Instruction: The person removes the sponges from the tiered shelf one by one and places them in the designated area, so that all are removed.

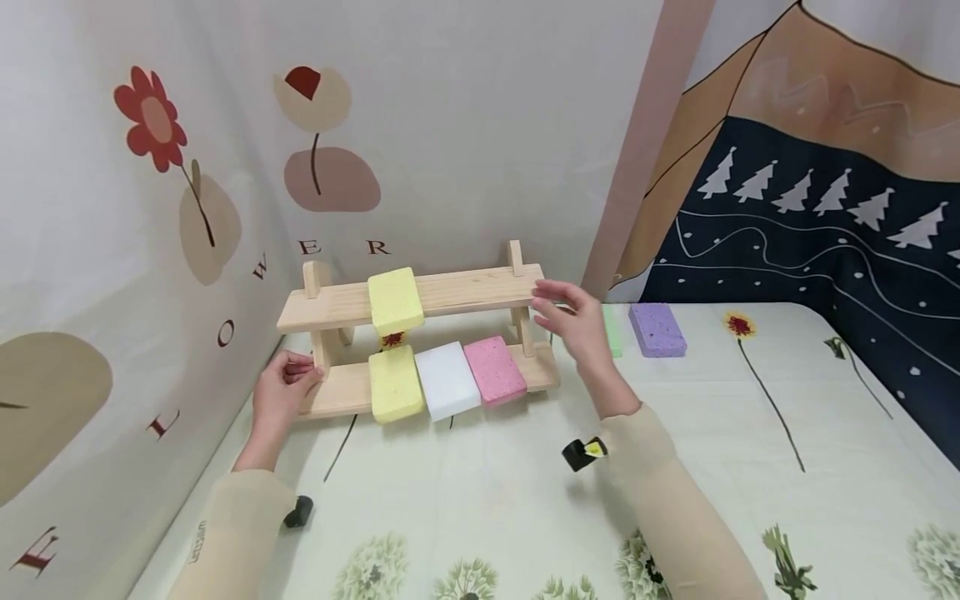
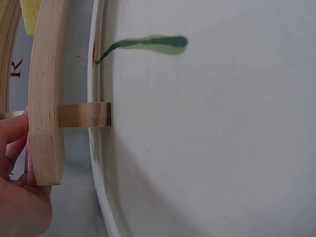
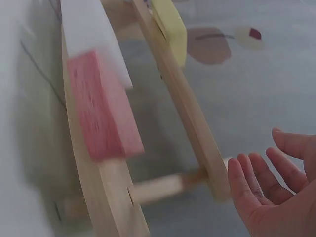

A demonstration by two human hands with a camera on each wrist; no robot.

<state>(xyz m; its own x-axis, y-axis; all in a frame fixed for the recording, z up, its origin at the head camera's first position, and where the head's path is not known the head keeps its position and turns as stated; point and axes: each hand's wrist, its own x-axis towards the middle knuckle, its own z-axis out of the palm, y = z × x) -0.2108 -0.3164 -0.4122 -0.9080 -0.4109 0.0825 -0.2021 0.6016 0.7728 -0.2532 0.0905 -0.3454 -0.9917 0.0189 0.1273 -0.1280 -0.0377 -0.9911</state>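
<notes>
A two-tier wooden shelf [image 1: 341, 306] stands on the cloth, with one yellow sponge [image 1: 395, 300] on its upper board. Along the lower board lie another yellow sponge [image 1: 395, 383], a white sponge [image 1: 447, 380] and a pink sponge [image 1: 495, 370], side by side and jutting over the front edge. My left hand [image 1: 279, 396] grips the left end of the lower board; in the left wrist view its fingers [image 2: 14, 129] curl at the board's end. Beside the right end of the upper board is my right hand [image 1: 573, 321], fingers loosely bent and holding nothing.
To the right of the shelf lies a purple sponge [image 1: 657, 330], with a green sponge [image 1: 612, 331] partly hidden behind my right hand. Printed cloth walls rise behind and left of the shelf. A small black object with a yellow label [image 1: 585, 452] shows by the right sleeve.
</notes>
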